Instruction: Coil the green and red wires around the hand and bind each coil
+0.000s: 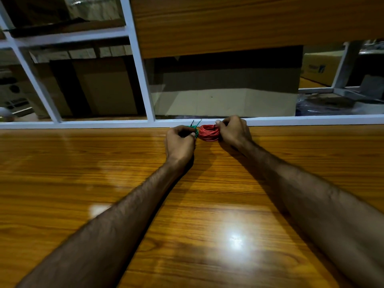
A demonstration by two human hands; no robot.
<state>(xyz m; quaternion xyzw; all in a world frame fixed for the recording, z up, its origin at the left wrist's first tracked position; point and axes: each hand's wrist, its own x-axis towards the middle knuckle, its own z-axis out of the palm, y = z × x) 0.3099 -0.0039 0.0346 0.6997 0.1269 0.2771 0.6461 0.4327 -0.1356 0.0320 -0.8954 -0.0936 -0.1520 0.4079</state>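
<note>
Both coils sit side by side at the far edge of the glossy wooden table (104,183). The red wire coil (208,133) is a tight round bundle, and my right hand (233,132) grips its right side with curled fingers. The green wire coil (195,129) is mostly hidden behind my left hand (180,142), which holds it with curled fingers. Short dark tie ends (196,122) stick up from the green coil. The two coils touch or nearly touch.
A white metal frame (83,124) with glass panes runs along the table's far edge right behind the coils. Cardboard boxes (228,86) stand beyond the glass. A wooden panel (249,23) hangs above.
</note>
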